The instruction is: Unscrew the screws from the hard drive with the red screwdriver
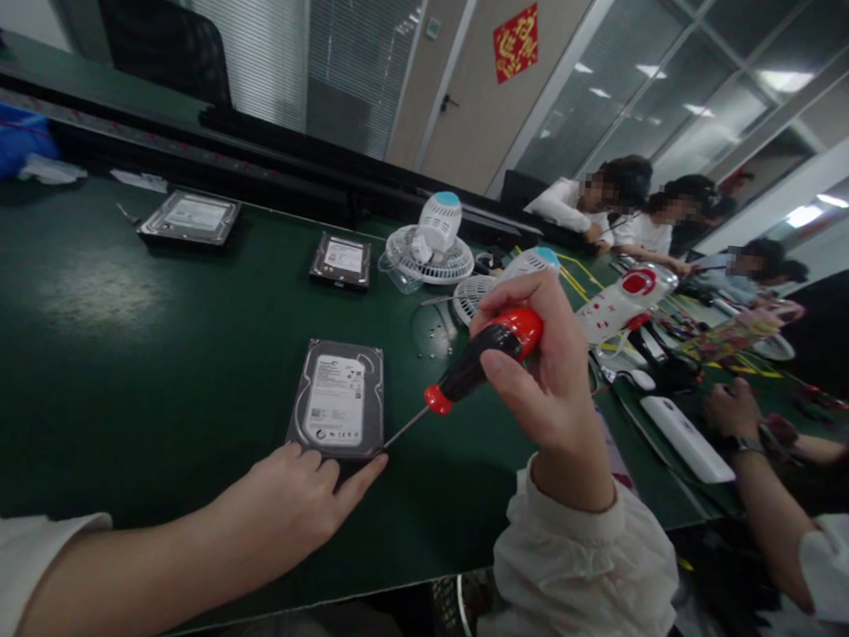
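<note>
A hard drive (337,400) with a white label lies flat on the green table in front of me. My left hand (298,502) holds its near edge, fingers curled against it and one finger stretched to the near right corner. In my right hand (559,372) is a screwdriver (473,371) with a red and black handle, gripped from above and tilted. Its thin shaft slants down to the left, and the tip meets that same corner of the drive. Whether a screw sits under the tip is too small to tell. Several tiny screws (434,337) lie beyond the drive.
Two more hard drives, one at the back left (190,218) and a smaller one (341,260), lie farther off. White fan parts (431,249) stand behind the screws. To the right are a white power strip (687,439), cables and a co-worker's hand (735,409). A blue bag (2,138) sits far left.
</note>
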The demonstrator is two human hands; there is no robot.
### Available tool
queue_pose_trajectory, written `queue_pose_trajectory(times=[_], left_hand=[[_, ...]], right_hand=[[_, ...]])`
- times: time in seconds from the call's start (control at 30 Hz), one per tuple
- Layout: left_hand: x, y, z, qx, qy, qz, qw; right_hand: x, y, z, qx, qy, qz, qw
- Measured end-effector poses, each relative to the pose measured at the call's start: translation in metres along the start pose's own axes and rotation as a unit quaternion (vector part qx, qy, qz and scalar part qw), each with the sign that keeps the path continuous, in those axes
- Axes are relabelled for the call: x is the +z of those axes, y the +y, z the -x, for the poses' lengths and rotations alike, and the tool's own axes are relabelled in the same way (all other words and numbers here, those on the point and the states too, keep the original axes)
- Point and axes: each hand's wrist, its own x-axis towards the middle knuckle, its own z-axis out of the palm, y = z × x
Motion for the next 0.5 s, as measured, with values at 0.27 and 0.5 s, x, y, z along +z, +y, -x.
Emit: queue_pose_trajectory(times=[0.27,0.5], left_hand=[[0.002,0.001,0.0,0.006,0.012,-0.006,1.0],[0.0,0.0,0.0,0.003,0.014,-0.007,1.0]], right_hand=[[0.006,0.0,-0.002,0.009,0.074,0.05,0.996],[0.012,0.004,0.003,-0.029,0.027,-0.041,0.998]])
